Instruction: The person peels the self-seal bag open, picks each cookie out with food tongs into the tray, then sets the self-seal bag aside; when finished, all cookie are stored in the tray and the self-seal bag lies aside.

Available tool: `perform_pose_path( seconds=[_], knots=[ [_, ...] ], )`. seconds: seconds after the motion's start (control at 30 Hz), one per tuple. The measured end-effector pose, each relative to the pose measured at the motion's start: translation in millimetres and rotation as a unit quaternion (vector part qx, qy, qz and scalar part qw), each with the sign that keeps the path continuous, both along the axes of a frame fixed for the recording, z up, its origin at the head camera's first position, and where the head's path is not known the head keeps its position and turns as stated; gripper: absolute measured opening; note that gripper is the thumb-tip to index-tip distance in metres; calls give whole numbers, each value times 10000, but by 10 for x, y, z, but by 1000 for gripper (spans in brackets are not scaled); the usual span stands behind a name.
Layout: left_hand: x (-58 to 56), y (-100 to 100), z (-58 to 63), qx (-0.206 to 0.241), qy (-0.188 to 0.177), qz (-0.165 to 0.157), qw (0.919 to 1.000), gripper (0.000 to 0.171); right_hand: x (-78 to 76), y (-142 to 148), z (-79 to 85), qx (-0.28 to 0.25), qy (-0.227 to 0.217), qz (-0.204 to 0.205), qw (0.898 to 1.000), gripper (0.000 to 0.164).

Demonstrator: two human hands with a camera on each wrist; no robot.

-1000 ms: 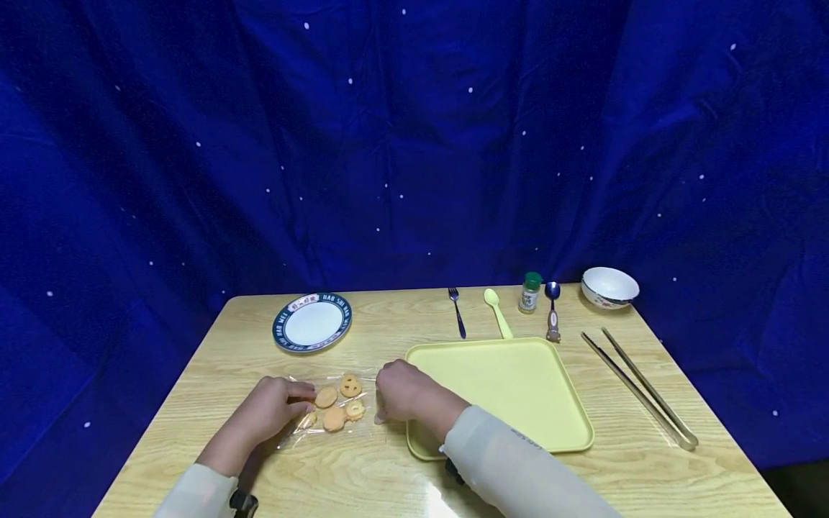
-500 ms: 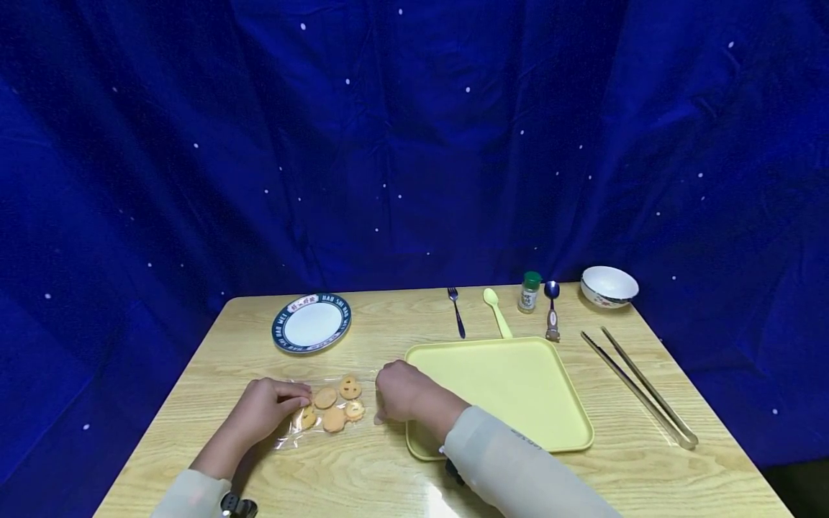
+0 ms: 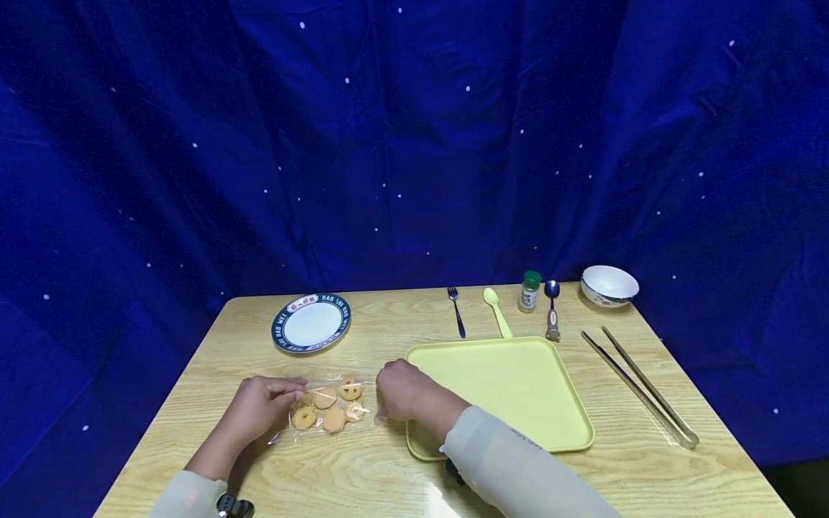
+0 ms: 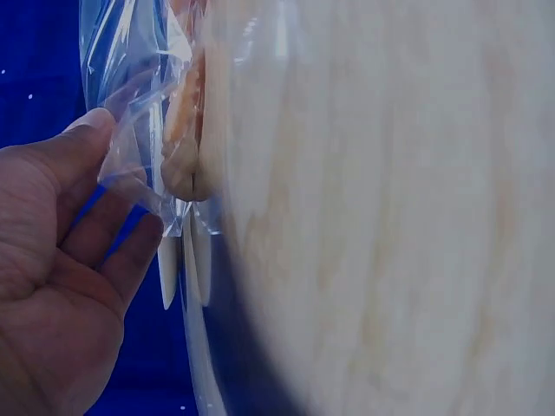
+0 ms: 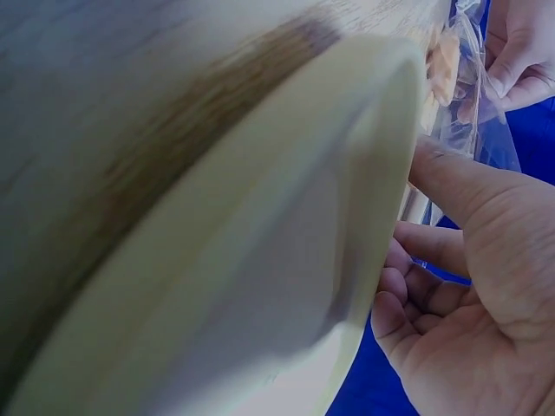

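Note:
A clear plastic bag of cookies (image 3: 334, 419) lies on the table, with several round and pretzel-shaped cookies inside. At its left end, my left hand (image 3: 257, 406) pinches the film between thumb and fingers; the left wrist view shows the crinkled bag (image 4: 139, 130) at the thumb tip. My right hand (image 3: 404, 392) is at the bag's other end, with fingers curled and thumb against the film. Its fingers also sit right by the rim of the yellow tray (image 5: 414, 95) in the right wrist view. The right fingertips are hidden in the head view.
The yellow tray's floor (image 3: 512, 396) lies under my right forearm. Behind stand a dark-rimmed plate (image 3: 314, 324), fork (image 3: 457, 314), yellow spoon (image 3: 497, 314), green-capped shaker (image 3: 529, 292), dark spoon (image 3: 553, 309) and white bowl (image 3: 609, 286). Metal tongs (image 3: 637, 388) lie at the right.
My left hand has shifted a little to the left along the bag, drawing the film with it. More of the ring-shaped cookie at the left end shows. My right hand has stayed in place.

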State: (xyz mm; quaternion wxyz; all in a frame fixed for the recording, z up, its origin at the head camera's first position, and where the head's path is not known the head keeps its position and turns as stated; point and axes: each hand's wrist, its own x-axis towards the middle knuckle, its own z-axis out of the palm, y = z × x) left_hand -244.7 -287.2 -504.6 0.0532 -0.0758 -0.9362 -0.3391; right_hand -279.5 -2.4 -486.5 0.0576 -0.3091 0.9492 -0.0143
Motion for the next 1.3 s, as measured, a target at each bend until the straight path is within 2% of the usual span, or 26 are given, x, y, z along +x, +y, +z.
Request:
perform_pose_path(
  seconds=[0.17, 0.5, 0.7, 0.77, 0.87, 0.97, 1.13, 1.3],
  knots=[
    [-6, -29, 10, 43, 93, -93, 9999, 15, -14, -6, 1, 66, 31, 10, 10000, 42],
    [-9, -38, 31, 118, 83, -82, 9999, 17, -14, -23, 29, 127, 19, -21, 9999, 45],
    [-13, -22, 15, 1, 138, -106, 9998, 14, -3, 92, 93, -366, -123, 66, 9992, 35],
    [-15, -16, 16, -52, 135, -109, 9998, 14, 3, 196, 137, -734, -253, 89, 9969, 41],
    [-15, -16, 22, -63, 110, -90, 9999, 14, 4, 414, 211, -1349, -426, 81, 9899, 59],
    [-13, -19, 28, -22, 46, -68, 10000, 13, 10, 720, 249, -1931, -473, -62, 9800, 61],
    [-13, -21, 35, 18, -82, -31, 10000, 13, 35, 1415, 225, -2553, -42, -629, 9648, 57],
    [-11, -30, 44, -7, -123, -19, 9999, 14, 84, 2226, 175, -2745, 602, -1371, 9499, 56]
  ],
)
